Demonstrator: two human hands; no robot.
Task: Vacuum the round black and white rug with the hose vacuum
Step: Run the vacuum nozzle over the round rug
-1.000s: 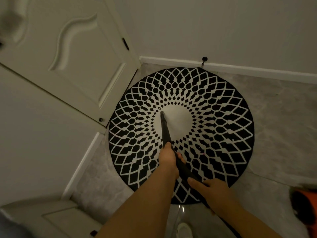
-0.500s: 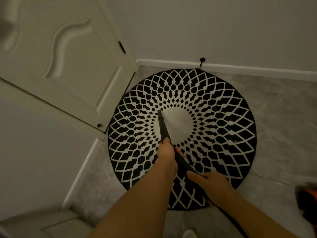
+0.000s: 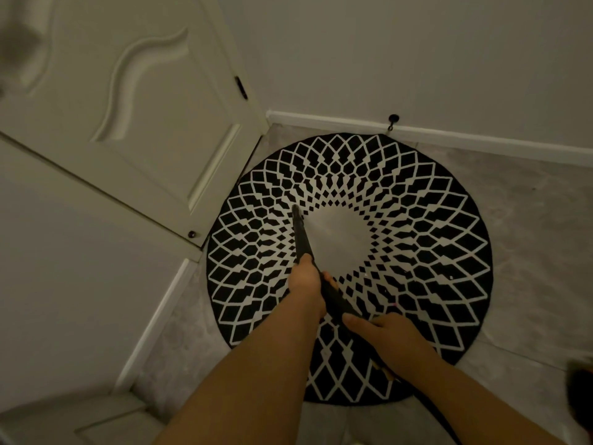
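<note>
The round black and white rug (image 3: 417, 239) lies on the grey floor in a corner, with a plain pale centre. A black vacuum hose wand (image 3: 301, 234) slants across it, its tip resting at the left edge of the pale centre. My left hand (image 3: 306, 279) is closed around the wand partway up. My right hand (image 3: 390, 340) grips the wand lower down, near the rug's front part. The hose runs on behind my right forearm toward the bottom right.
A white panelled door (image 3: 134, 117) stands at the left, close to the rug's edge. White skirting (image 3: 481, 141) and a small black doorstop (image 3: 392, 118) line the far wall. A dark object (image 3: 582, 396) sits at the right edge.
The wand tip has slid a little left and away from me, from inside the pale centre to its left rim. Both hands kept their grip and moved with it.
</note>
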